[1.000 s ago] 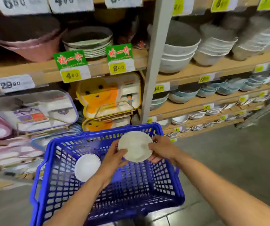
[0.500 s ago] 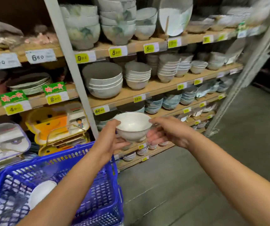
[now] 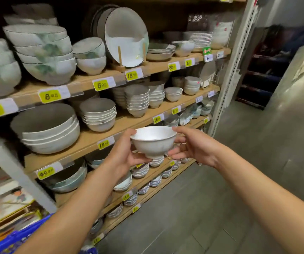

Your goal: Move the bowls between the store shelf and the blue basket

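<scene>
A white bowl [image 3: 154, 142] was held in both hands in front of the store shelf [image 3: 92, 133].

On that shelf board stood a stack of large bowls [image 3: 50, 132] and a stack of medium bowls [image 3: 99, 114], with yellow price tags [image 3: 103, 143] along its edge. The hands and bowl hid part of the small dishes [image 3: 142, 171] on the lower boards. Only the rim of the blue basket [image 3: 21, 235] showed at the bottom left, well apart from the bowl. The bowl sat upright in the air, mouth up and foot down. The left hand [image 3: 123, 153] had its thumb on the rim and its fingers curled under the foot. The right hand [image 3: 195, 147] pinched the far side, thumb at the rim and fingertips on the wall.
</scene>
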A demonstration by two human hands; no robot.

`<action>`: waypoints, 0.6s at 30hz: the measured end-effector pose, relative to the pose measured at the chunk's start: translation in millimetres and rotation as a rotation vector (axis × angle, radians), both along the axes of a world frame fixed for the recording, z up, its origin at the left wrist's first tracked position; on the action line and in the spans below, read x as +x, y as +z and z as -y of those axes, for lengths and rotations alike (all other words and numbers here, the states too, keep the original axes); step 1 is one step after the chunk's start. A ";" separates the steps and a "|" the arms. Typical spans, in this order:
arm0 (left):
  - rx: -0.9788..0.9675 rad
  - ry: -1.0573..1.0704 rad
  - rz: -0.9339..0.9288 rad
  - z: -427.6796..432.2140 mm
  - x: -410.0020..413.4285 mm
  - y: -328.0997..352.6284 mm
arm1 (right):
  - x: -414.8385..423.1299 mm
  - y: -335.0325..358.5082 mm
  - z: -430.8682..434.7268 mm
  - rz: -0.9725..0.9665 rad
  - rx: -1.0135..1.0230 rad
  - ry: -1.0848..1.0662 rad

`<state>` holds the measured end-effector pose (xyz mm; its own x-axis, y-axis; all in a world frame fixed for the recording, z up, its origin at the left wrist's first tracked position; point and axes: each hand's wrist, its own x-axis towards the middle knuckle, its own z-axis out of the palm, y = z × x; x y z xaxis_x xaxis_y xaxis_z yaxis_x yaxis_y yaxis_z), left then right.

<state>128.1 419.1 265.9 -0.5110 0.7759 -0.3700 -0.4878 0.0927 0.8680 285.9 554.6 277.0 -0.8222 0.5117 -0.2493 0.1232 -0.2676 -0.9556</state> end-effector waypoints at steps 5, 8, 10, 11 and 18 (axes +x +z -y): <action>0.009 -0.063 0.007 -76.3 -34.7 4.9 | -22.7 -2.3 -67.5 -0.057 0.088 0.045; -0.017 -0.088 -0.002 -120.0 -53.6 6.8 | -39.2 -5.8 -107.2 -0.070 0.113 0.053; -0.038 -0.111 -0.010 -148.2 -65.0 6.8 | -52.5 -6.1 -130.4 -0.076 0.119 0.074; -0.048 -0.118 -0.018 -161.9 -70.2 7.1 | -59.5 -6.6 -141.7 -0.081 0.120 0.073; 0.058 -0.152 -0.094 -245.4 -102.9 9.4 | -101.4 -6.6 -223.3 -0.175 0.071 -0.032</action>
<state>25.2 664.5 275.4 -0.4164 0.8655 -0.2785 -0.3881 0.1078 0.9153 184.5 777.9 270.5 -0.8327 0.5498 -0.0661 -0.0541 -0.1996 -0.9784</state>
